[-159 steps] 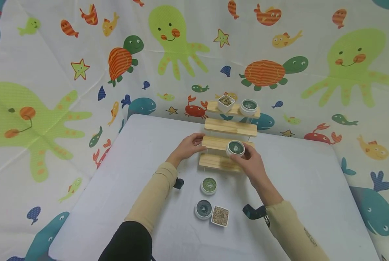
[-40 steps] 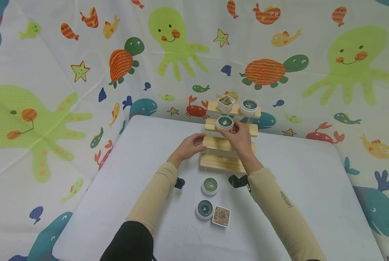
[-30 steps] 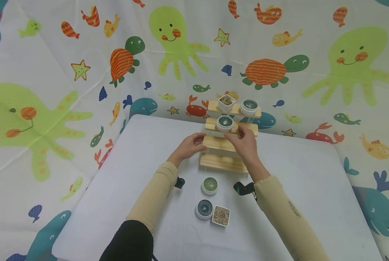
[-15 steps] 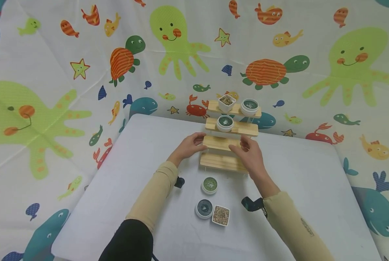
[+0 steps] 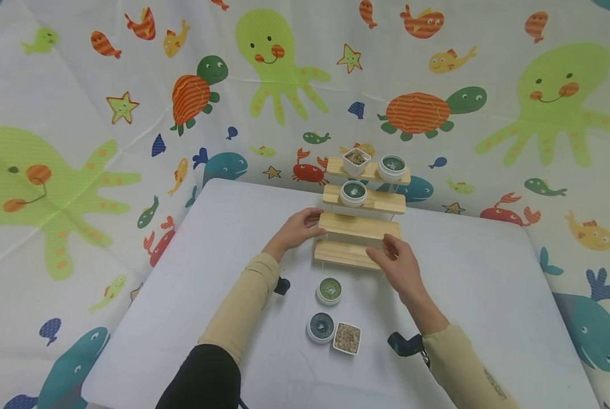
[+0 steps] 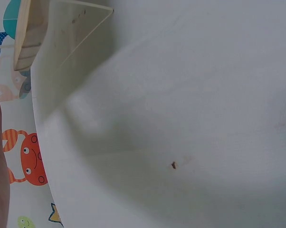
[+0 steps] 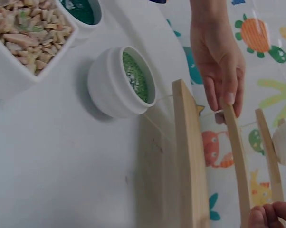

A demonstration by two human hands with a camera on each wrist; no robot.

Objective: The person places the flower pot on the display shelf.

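A tiered wooden display stand (image 5: 358,226) with clear supports stands on the white table. My left hand (image 5: 298,229) pinches the left end of its second-lowest shelf; in the right wrist view the left thumb and fingers (image 7: 220,71) meet at the shelf's end. My right hand (image 5: 397,262) holds nothing, fingers loosely bent, near the lowest shelf's right end. On the second-highest shelf sits a round white pot with a dark green top (image 5: 353,193). The top shelf bears a square white pot of gravel (image 5: 356,161) and another round pot (image 5: 392,168).
In front of the stand are a round pot with a green top (image 5: 329,290), one with a dark bluish top (image 5: 320,327) and a square pot of pinkish gravel (image 5: 347,338). Behind hangs a sea-animal curtain (image 5: 294,45).
My right hand set the round dark green pot on the second-highest shelf and let go. It has since drawn back down toward the lowest shelf. The left hand has stayed in place.
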